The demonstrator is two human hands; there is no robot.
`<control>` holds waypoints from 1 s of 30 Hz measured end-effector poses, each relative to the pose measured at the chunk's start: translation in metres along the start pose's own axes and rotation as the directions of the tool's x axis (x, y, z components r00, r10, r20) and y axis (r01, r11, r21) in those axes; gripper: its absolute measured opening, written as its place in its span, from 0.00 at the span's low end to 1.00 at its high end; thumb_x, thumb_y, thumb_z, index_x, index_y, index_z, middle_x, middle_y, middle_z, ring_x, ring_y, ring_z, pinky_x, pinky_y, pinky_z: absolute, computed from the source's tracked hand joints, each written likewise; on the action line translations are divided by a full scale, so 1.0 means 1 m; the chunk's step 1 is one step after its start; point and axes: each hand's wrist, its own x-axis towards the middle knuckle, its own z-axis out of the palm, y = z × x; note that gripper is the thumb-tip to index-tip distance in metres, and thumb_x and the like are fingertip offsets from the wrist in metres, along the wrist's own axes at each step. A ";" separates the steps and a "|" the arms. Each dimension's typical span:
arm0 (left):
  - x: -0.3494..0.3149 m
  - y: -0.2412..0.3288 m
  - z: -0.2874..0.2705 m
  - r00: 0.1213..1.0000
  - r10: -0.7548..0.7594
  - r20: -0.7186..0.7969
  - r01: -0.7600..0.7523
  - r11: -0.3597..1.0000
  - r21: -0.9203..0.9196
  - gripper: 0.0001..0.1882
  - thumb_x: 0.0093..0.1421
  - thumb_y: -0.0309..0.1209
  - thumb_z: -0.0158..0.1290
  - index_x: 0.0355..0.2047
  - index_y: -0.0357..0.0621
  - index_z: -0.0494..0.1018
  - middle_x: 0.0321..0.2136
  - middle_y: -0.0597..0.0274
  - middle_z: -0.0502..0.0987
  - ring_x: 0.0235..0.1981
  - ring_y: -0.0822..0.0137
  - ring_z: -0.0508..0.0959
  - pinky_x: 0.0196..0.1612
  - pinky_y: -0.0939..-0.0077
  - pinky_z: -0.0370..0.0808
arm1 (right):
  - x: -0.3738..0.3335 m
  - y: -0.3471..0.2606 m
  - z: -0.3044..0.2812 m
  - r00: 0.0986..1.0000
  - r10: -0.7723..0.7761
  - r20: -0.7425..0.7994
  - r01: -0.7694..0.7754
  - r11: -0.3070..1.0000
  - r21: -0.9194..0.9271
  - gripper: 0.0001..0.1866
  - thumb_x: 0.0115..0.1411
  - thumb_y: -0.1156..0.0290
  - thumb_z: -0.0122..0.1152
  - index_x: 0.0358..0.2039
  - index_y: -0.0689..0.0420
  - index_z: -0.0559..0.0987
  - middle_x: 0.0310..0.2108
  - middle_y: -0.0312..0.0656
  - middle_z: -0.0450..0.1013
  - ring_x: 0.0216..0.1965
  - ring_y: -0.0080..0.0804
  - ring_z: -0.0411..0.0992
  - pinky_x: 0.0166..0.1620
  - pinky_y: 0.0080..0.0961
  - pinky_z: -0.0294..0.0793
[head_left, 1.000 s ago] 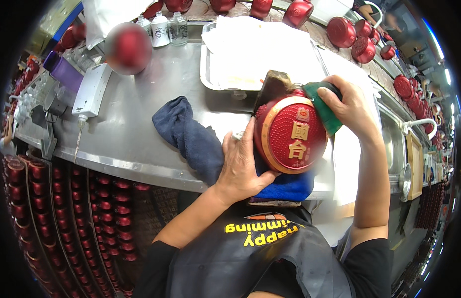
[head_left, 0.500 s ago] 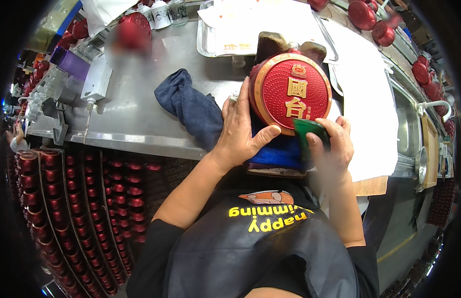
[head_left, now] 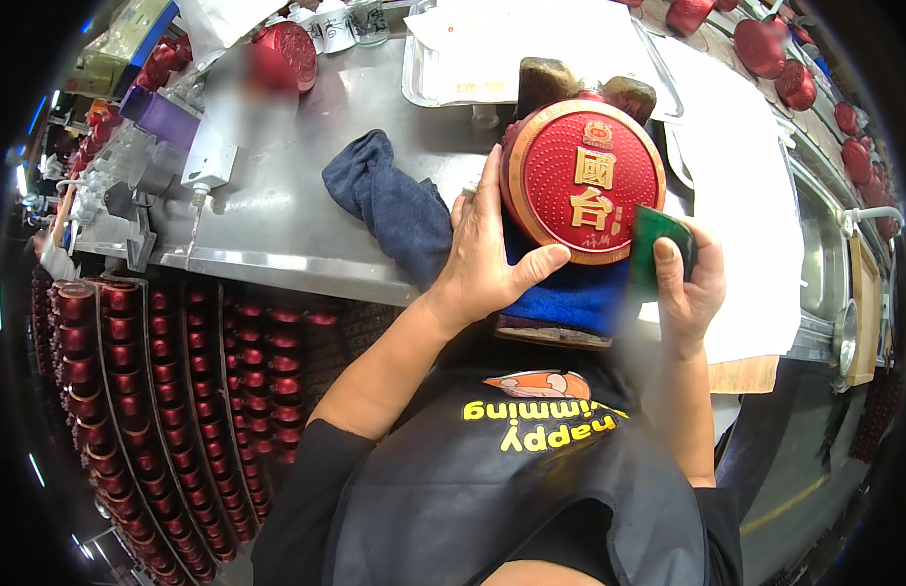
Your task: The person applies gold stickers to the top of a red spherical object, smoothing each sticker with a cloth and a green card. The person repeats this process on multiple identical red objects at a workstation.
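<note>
A round, flat red bottle (head_left: 551,186) with a gold rim and raised gold characters lies face up on a padded stand (head_left: 544,82). Its studded face is toward me. Along the bottle's left side rest the fingers of my left hand (head_left: 480,246), the thumb at its lower rim, steadying it. Pinched between the thumb and fingers of my right hand (head_left: 689,293) is a thin green scraper-like sheet (head_left: 648,234), just off the bottle's lower right edge. Bright blue cloth (head_left: 585,301) shows beneath the bottle.
A crumpled dark blue towel (head_left: 385,190) lies left of the bottle on the metal table (head_left: 277,210). Behind stands a metal tray (head_left: 424,90) with white paper. White sheets (head_left: 741,234) cover the right side. Rows of red bottles (head_left: 185,391) stand below left; a sink (head_left: 814,234) is far right.
My right hand has drawn the green sheet rightward off the bottle's lower edge, uncovering small gold marks there. The left hand stays on the bottle. The whole view has shifted slightly.
</note>
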 end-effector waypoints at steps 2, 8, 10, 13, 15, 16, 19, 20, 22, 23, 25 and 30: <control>-0.003 0.009 -0.002 0.994 0.070 -0.079 -0.063 0.994 0.092 0.58 0.64 0.62 0.54 0.71 0.23 0.43 0.64 0.32 0.64 0.66 0.40 0.63 0.70 0.40 0.43 | 0.001 0.004 0.001 0.999 0.042 0.005 -0.042 0.999 0.026 0.17 0.67 0.65 0.68 0.49 0.64 0.78 0.37 0.38 0.79 0.38 0.22 0.75 0.44 0.19 0.76; -0.052 0.041 0.012 0.883 0.405 0.237 -0.447 0.568 0.691 0.41 0.63 0.62 0.49 0.73 0.62 0.60 0.71 0.65 0.64 0.75 0.47 0.50 0.73 0.35 0.28 | 0.004 0.006 0.003 0.999 0.054 -0.002 -0.054 0.997 0.053 0.17 0.68 0.64 0.67 0.50 0.64 0.78 0.38 0.38 0.80 0.38 0.23 0.76 0.44 0.20 0.76; -0.059 0.035 0.016 0.889 0.324 0.324 -0.452 0.497 0.741 0.39 0.67 0.64 0.41 0.75 0.66 0.57 0.73 0.71 0.61 0.78 0.48 0.46 0.72 0.33 0.24 | 0.002 0.006 0.003 0.998 0.068 0.007 -0.068 0.997 0.044 0.17 0.69 0.65 0.66 0.50 0.64 0.78 0.38 0.39 0.79 0.38 0.23 0.76 0.44 0.20 0.76; -0.063 0.030 0.016 0.908 0.337 0.250 -0.400 0.515 0.758 0.38 0.70 0.65 0.32 0.75 0.66 0.56 0.73 0.73 0.61 0.78 0.49 0.46 0.72 0.32 0.24 | 0.001 0.009 0.000 0.996 0.072 0.056 -0.071 0.997 -0.024 0.17 0.71 0.65 0.62 0.54 0.63 0.75 0.42 0.36 0.76 0.42 0.20 0.72 0.47 0.18 0.73; -0.064 0.031 0.014 0.927 0.302 0.224 -0.356 0.513 0.781 0.38 0.71 0.66 0.26 0.75 0.66 0.57 0.73 0.72 0.62 0.77 0.49 0.47 0.72 0.33 0.25 | 0.001 0.011 -0.002 0.995 0.079 0.055 -0.078 0.997 -0.020 0.17 0.72 0.65 0.62 0.54 0.63 0.75 0.41 0.36 0.76 0.42 0.20 0.72 0.47 0.18 0.73; -0.065 0.033 0.012 0.940 0.281 0.195 -0.324 0.545 0.774 0.38 0.71 0.66 0.26 0.75 0.66 0.57 0.72 0.71 0.62 0.77 0.48 0.48 0.72 0.33 0.25 | 0.001 0.012 -0.002 0.994 0.095 0.058 -0.094 0.995 -0.023 0.17 0.72 0.65 0.61 0.54 0.64 0.75 0.41 0.36 0.76 0.42 0.20 0.72 0.47 0.18 0.73; -0.064 0.032 0.002 0.968 0.219 0.124 -0.235 0.610 0.757 0.44 0.69 0.69 0.32 0.73 0.54 0.60 0.69 0.59 0.68 0.75 0.41 0.52 0.72 0.34 0.31 | 0.000 0.014 -0.002 0.995 0.078 0.059 -0.078 0.997 -0.002 0.17 0.72 0.65 0.61 0.54 0.64 0.75 0.41 0.36 0.76 0.41 0.20 0.72 0.47 0.18 0.72; -0.062 0.030 -0.001 0.965 0.226 0.134 -0.248 0.621 0.743 0.44 0.69 0.69 0.32 0.73 0.53 0.60 0.69 0.59 0.67 0.75 0.41 0.52 0.72 0.34 0.32 | -0.001 0.015 -0.001 0.996 0.080 0.046 -0.081 0.996 0.024 0.17 0.71 0.65 0.62 0.53 0.64 0.76 0.40 0.37 0.77 0.40 0.21 0.73 0.47 0.19 0.73; -0.061 0.026 -0.006 0.957 0.247 0.150 -0.278 0.646 0.711 0.43 0.70 0.68 0.33 0.73 0.53 0.60 0.69 0.58 0.67 0.75 0.41 0.52 0.72 0.34 0.32 | -0.001 0.017 0.002 0.995 0.101 0.012 -0.101 0.992 0.080 0.18 0.70 0.64 0.64 0.51 0.65 0.77 0.37 0.39 0.79 0.38 0.23 0.75 0.45 0.21 0.75; -0.060 0.025 -0.008 0.950 0.264 0.168 -0.304 0.646 0.700 0.42 0.70 0.67 0.33 0.73 0.53 0.60 0.69 0.58 0.67 0.75 0.42 0.52 0.72 0.34 0.32 | -0.001 0.017 0.003 0.994 0.105 0.021 -0.107 0.988 0.109 0.18 0.70 0.64 0.64 0.51 0.65 0.77 0.38 0.39 0.79 0.38 0.23 0.75 0.45 0.21 0.75; -0.058 0.027 -0.009 0.915 0.313 0.256 -0.396 0.566 0.723 0.39 0.71 0.66 0.34 0.73 0.58 0.61 0.69 0.61 0.67 0.76 0.45 0.51 0.72 0.34 0.31 | -0.002 0.018 0.004 0.993 0.113 0.025 -0.116 0.980 0.164 0.18 0.69 0.64 0.65 0.51 0.65 0.77 0.38 0.39 0.79 0.39 0.23 0.75 0.45 0.20 0.75; -0.038 0.046 -0.007 0.815 0.341 0.468 -0.576 0.388 0.720 0.35 0.69 0.63 0.36 0.72 0.68 0.62 0.70 0.74 0.67 0.76 0.59 0.52 0.74 0.37 0.25 | -0.007 0.016 0.005 0.981 0.193 0.002 -0.186 0.941 0.284 0.17 0.69 0.66 0.65 0.52 0.65 0.76 0.41 0.39 0.78 0.40 0.22 0.75 0.46 0.19 0.75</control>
